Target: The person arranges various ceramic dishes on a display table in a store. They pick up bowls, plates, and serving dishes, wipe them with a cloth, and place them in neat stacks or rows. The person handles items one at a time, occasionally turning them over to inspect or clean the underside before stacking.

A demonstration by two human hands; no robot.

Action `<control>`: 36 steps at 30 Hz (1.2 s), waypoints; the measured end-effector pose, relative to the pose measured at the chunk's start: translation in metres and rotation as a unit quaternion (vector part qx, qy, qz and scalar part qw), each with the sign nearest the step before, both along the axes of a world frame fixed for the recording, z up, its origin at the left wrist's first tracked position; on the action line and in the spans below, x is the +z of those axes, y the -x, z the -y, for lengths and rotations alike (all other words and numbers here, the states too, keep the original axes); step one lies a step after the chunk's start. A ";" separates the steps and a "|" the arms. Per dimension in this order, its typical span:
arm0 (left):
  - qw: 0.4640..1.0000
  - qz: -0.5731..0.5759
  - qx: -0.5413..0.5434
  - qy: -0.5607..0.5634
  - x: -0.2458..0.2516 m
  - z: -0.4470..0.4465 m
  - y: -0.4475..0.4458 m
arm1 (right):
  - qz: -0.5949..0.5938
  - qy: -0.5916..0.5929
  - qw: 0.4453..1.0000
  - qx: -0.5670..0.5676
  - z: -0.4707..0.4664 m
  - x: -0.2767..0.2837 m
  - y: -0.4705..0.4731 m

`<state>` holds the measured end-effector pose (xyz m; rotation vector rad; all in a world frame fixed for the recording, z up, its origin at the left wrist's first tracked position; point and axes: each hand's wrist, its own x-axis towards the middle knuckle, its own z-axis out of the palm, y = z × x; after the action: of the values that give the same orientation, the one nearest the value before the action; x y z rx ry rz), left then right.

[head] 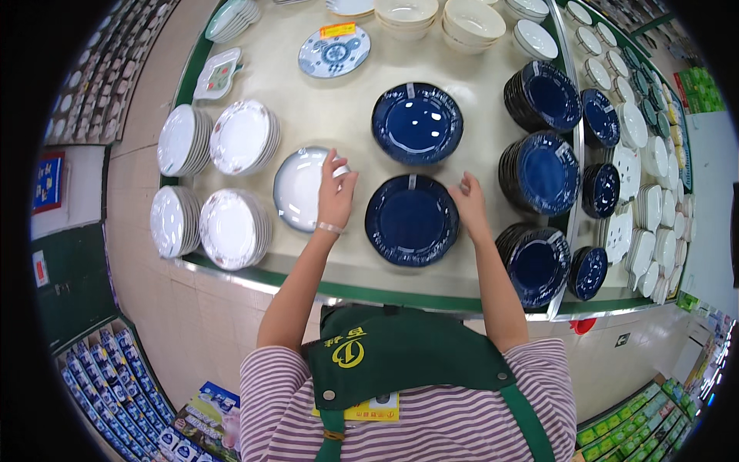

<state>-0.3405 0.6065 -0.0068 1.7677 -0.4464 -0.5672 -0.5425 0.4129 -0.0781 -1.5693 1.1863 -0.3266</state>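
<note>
My left hand (337, 199), with a pale band at the wrist, hovers over the right edge of a white plate with a blue-grey rim (297, 193). Its fingers are apart and hold nothing. My right hand (472, 207) is slightly curled and empty, beside the right rim of a dark blue glazed plate (411, 222); whether it touches the rim cannot be told. Behind that plate sits another dark blue plate (417, 124). Both blue plates bear a small label at the far rim.
Right of my right hand rise stacks of blue plates (538, 173). White plates stand stacked at left (234, 228). Cream bowls (406, 14) and a patterned plate (335, 53) with an orange tag lie farther back. A metal divider (577, 150) and the table's green front edge (398, 291) bound this area.
</note>
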 end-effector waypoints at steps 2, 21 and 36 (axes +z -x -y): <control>0.998 -0.021 0.029 0.052 0.022 -0.055 0.027 | -0.045 0.045 0.998 0.025 -0.041 -0.015 0.033; 0.988 -0.083 0.129 -0.021 0.011 -0.357 0.135 | -0.078 -0.082 0.992 -0.059 -0.150 -0.004 0.067; 0.972 -0.133 0.175 -0.087 -0.001 -0.367 0.171 | -0.030 0.060 0.997 -0.046 -0.018 0.000 -0.028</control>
<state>-0.5113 0.9738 -0.0075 1.8488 0.1055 -0.5929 -0.5145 0.4310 -0.0781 -1.6409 1.3083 -0.4217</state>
